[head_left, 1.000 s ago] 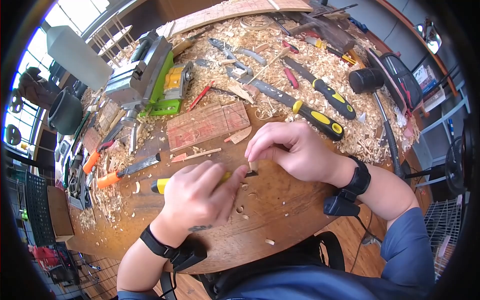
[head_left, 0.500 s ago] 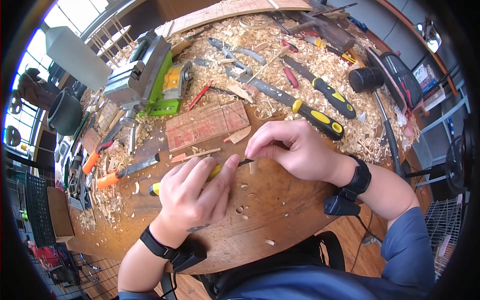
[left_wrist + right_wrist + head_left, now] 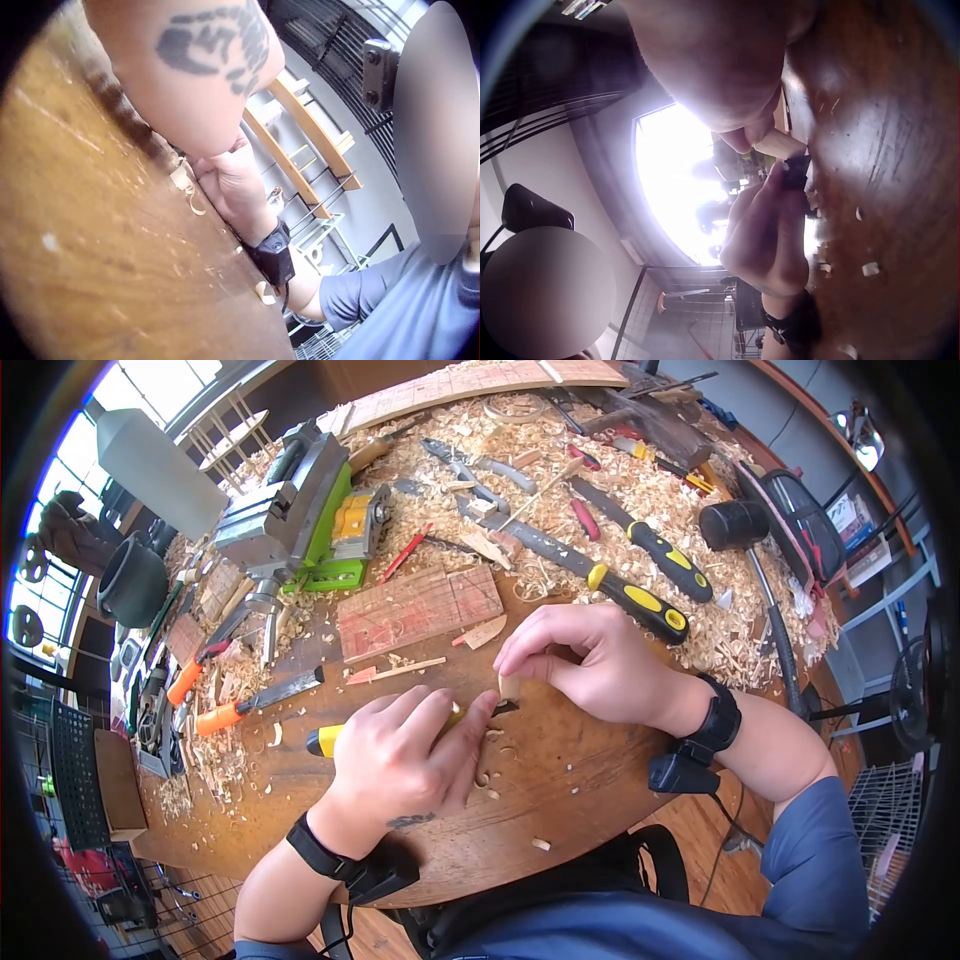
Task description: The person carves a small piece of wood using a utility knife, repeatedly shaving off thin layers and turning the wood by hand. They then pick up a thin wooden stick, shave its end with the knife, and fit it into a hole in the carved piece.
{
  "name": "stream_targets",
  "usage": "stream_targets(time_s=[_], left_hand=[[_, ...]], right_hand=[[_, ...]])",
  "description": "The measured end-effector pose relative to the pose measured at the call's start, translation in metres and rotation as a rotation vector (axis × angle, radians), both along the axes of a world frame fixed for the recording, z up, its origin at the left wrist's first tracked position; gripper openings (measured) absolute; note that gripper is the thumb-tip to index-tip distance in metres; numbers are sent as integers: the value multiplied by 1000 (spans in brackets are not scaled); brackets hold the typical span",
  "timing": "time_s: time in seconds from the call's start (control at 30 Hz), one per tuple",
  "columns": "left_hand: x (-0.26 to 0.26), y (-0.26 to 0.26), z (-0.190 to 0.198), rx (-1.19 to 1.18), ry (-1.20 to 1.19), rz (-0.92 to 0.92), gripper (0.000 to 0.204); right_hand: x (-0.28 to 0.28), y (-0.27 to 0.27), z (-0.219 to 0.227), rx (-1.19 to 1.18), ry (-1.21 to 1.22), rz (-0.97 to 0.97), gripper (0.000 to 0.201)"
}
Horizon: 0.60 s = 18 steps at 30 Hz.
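My left hand [image 3: 400, 760] grips a yellow utility knife [image 3: 325, 741], its butt showing past the hand on the left. The dark blade [image 3: 506, 707] points right, with the thumb close behind it. My right hand [image 3: 590, 660] pinches a small pale piece of wood [image 3: 509, 687] between thumb and fingers, low over the table. In the right wrist view the wood piece [image 3: 777, 144] runs down from the fingertips to the dark blade, its lower end meeting the blade. The left wrist view mostly hides the work behind the left hand.
Curled shavings [image 3: 485, 780] dot the wooden table [image 3: 560, 800]. Beyond the hands lie a marked wooden board [image 3: 415, 615], a file with a black-and-yellow handle [image 3: 645, 605] and a rubber mallet [image 3: 733, 522]. A vise [image 3: 265, 525] and an orange-handled chisel [image 3: 220, 718] are on the left.
The knife blade was raised away from the wood's lower part half a second ago and is now back down against it. My right hand has hardly moved.
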State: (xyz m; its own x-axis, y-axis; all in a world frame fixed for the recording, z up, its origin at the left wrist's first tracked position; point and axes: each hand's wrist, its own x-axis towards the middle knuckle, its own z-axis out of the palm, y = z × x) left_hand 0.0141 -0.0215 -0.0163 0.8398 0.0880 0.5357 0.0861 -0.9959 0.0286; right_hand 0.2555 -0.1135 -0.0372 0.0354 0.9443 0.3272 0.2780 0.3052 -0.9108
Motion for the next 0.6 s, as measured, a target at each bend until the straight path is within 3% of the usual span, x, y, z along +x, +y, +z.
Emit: stream_targets(time_s=[0.2, 0.6], left_hand=[[1, 4, 5, 53, -114, 18, 53], [1, -1, -2, 24, -9, -6, 39]], right_hand=[[-1, 1, -2, 35, -4, 7, 11], [-1, 2, -4, 57, -23, -6, 10]])
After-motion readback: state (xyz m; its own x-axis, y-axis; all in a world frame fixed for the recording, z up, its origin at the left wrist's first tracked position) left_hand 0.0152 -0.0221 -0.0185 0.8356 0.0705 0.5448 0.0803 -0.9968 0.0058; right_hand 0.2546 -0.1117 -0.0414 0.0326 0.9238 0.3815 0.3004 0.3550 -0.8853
